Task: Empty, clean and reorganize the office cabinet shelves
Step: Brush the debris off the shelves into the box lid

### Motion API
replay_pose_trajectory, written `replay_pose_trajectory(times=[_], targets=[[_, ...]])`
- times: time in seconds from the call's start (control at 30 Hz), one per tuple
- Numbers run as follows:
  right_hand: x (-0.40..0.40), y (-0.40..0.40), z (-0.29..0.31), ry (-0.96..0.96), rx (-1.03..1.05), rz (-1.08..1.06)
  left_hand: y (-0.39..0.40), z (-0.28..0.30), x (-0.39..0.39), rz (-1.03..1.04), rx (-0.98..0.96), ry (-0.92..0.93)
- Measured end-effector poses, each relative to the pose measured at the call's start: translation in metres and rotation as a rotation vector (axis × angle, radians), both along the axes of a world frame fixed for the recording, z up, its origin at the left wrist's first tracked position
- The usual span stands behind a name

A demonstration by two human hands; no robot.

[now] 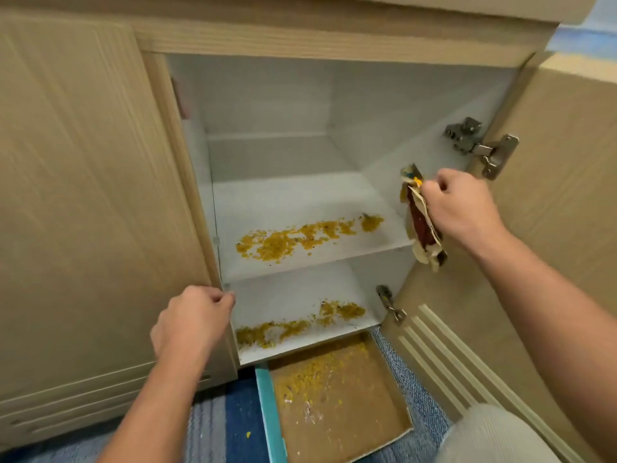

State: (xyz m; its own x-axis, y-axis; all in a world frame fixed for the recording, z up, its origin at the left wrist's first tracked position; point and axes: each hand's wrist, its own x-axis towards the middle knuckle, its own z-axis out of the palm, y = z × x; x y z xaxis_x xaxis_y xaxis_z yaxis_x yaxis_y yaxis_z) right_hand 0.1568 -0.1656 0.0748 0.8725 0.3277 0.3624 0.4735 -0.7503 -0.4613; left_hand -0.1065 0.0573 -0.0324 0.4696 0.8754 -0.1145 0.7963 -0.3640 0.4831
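Observation:
The open cabinet has a white middle shelf (300, 192) and a white bottom shelf (290, 295). Yellow crumbs (293, 240) lie scattered across the front of the middle shelf, and more crumbs (300, 324) lie on the bottom shelf. My right hand (464, 208) grips a crumpled patterned cloth (420, 222), cream and dark red, at the right end of the middle shelf, against the cabinet's side wall. My left hand (193, 322) rests with curled fingers on the left frame edge, level with the bottom shelf; it holds nothing that I can see.
A flat cardboard tray (337, 402) with a teal edge lies on the blue carpet below the cabinet, with yellow crumbs in it. The cabinet door (551, 228) stands open to the right on metal hinges (480, 145). A closed door (83, 195) is at the left.

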Motion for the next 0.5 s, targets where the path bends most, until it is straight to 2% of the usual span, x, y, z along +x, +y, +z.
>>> replay_pose_trajectory(times=[0.1, 0.27, 0.4, 0.5], targets=[[0.032, 0.034, 0.0, -0.122, -0.208, 0.016, 0.003, 0.001, -0.004, 0.092, -0.026, -0.04], [0.081, 0.065, -0.064, 0.108, -0.476, 0.112, 0.012, -0.008, -0.008, 0.099, -0.028, -0.086], [0.102, 0.075, -0.084, 0.203, -0.341, 0.114, 0.019, -0.013, -0.005, 0.067, 0.008, -0.096], [0.106, 0.091, -0.088, 0.326, -0.196, 0.226, 0.02, -0.016, -0.005, 0.073, 0.01, -0.094]])
